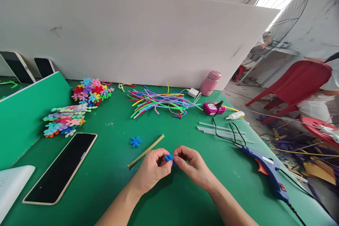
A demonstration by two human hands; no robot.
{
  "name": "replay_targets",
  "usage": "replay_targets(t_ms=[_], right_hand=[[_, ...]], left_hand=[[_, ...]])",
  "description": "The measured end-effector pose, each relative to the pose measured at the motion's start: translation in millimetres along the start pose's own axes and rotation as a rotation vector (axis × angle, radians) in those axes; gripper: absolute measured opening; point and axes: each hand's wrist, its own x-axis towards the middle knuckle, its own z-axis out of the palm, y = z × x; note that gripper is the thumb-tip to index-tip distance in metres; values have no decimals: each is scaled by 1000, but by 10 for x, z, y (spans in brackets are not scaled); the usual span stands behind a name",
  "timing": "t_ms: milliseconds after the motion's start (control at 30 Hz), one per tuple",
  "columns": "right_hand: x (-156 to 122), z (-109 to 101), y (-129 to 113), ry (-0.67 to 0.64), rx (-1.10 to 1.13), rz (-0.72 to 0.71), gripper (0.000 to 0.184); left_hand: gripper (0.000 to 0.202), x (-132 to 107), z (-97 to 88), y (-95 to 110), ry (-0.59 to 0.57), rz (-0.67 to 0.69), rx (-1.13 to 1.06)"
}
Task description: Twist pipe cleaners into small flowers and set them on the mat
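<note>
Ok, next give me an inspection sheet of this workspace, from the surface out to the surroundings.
Surface: green tabletop, specks of debris on it.
Work pieces: small blue fuzzy piece in hand; blue fuzzy flower lying to its left; heap of multicoloured fuzzy stems farther back.
Clutter: large black-screened phone with pale rim; pink cylindrical bottle.
Hands: left hand and right hand both pinch the blue fuzzy piece.
Cables: black cable loops near the nose of a blue plastic glue gun.
Surroundings: tall white panel at back; red plastic chair and a person at right.
</note>
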Motion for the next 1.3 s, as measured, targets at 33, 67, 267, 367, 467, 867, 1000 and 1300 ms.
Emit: replay_targets(t_ms=[33,67,267,367,467,867,1000,1300], right_hand=[[-7,-2,-2,-8,-41,2,17],[-14,-1,-3,-13,-75,5,17],[-25,42,10,-14,-185,47,11],[-13,42,25,2,-155,65,12],[-5,14,26,44,-30,72,20],[-14,-13,10,30,93,54,30],[-3,15,16,-21,238,101,31],[13,87,61,1,572,231,31]], left_hand=[[11,-2,4,9,-8,6,76],[10,-3,9,17,-16,8,144],[13,3,70,28,8,59,498],[13,15,117,19,82,98,591],[13,36,124,15,159,40,461],[17,51,130,111,223,-86,-56],[17,37,149,107,231,-111,-179],[14,102,133,7,226,-132,-319]])
